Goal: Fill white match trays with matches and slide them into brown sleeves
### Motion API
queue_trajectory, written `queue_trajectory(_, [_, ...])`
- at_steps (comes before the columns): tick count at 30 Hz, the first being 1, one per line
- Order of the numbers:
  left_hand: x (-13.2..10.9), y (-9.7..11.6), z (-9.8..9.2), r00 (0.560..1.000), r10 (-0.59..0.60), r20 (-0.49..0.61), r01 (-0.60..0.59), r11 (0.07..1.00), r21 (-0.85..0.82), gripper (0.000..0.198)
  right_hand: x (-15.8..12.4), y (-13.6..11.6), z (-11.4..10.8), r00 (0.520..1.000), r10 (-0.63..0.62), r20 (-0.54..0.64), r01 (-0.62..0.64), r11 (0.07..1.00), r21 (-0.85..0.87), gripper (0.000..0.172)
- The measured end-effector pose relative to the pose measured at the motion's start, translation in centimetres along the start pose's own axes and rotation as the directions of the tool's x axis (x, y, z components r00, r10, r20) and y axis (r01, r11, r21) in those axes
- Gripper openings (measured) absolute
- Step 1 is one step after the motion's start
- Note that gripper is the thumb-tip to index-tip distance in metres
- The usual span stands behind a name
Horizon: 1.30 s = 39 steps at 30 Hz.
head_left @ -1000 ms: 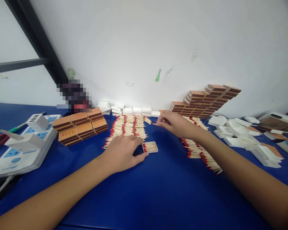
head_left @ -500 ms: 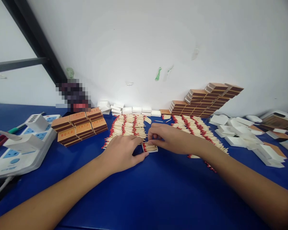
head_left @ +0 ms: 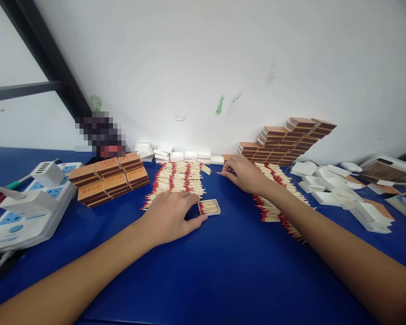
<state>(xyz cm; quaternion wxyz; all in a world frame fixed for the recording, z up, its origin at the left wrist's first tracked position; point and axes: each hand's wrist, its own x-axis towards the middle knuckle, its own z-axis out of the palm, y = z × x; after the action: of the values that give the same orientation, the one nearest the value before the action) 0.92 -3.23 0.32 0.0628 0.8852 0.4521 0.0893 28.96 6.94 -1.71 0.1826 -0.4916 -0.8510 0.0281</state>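
Observation:
In the middle of the blue table, a small white matchbox tray (head_left: 209, 207) lies filled with red-headed matches. My left hand (head_left: 171, 214) rests at its left end, thumb on the near side and forefinger on the far side, gripping it. Farther back and to the right, my right hand (head_left: 242, 174) is closed in a pinch on a single match (head_left: 218, 172), whose red head points left. Rows of loose matches (head_left: 179, 180) lie behind my left hand. More match rows (head_left: 270, 212) extend partly beneath my right wrist and forearm.
Filled matchboxes stand in a stack (head_left: 110, 179) at left and a stepped stack (head_left: 284, 144) against the wall. White trays (head_left: 189, 155) line the wall; more white trays (head_left: 334, 185) are heaped at right. A power strip (head_left: 43, 212) with plugs occupies the left side.
My right hand has moved from the matchbox tray back and to the right, uncovering the tray, and now pinches a match. My left hand has stayed at the tray.

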Motion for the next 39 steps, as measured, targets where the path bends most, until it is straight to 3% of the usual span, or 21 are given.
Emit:
queue_trajectory(5, [0.0, -0.1, 0.1, 1.000, 0.018, -0.011, -0.018, 1.000, -0.007, 0.040, 0.0, 1.7, -2.0, 0.997, -0.010, 0.082, 0.007, 0.999, 0.042, 0.022])
queue_trajectory(11, [-0.2, -0.2, 0.3, 0.999, 0.044, -0.027, -0.044, 0.999, -0.002, 0.038, -0.2, 3.8, -3.6, 0.973, -0.045, 0.227, 0.052, 0.998, -0.022, 0.022])
queue_trajectory(25, [-0.1, -0.1, 0.1, 1.000, 0.004, 0.009, -0.004, 1.000, 0.014, 0.040, 0.0, 4.9, -2.2, 0.980, -0.047, 0.192, 0.061, 0.996, -0.072, 0.018])
queue_trajectory(34, [0.0, -0.1, 0.2, 1.000, 0.007, -0.008, -0.007, 1.000, 0.005, 0.038, -0.2, 3.3, -2.0, 0.980, -0.111, 0.163, 0.117, 0.993, -0.028, 0.023])
queue_trajectory(39, [0.0, -0.1, 0.1, 1.000, -0.002, -0.001, 0.002, 1.000, -0.002, 0.039, -0.7, -1.1, -3.7, 0.965, -0.078, 0.249, 0.066, 0.996, 0.056, 0.023])
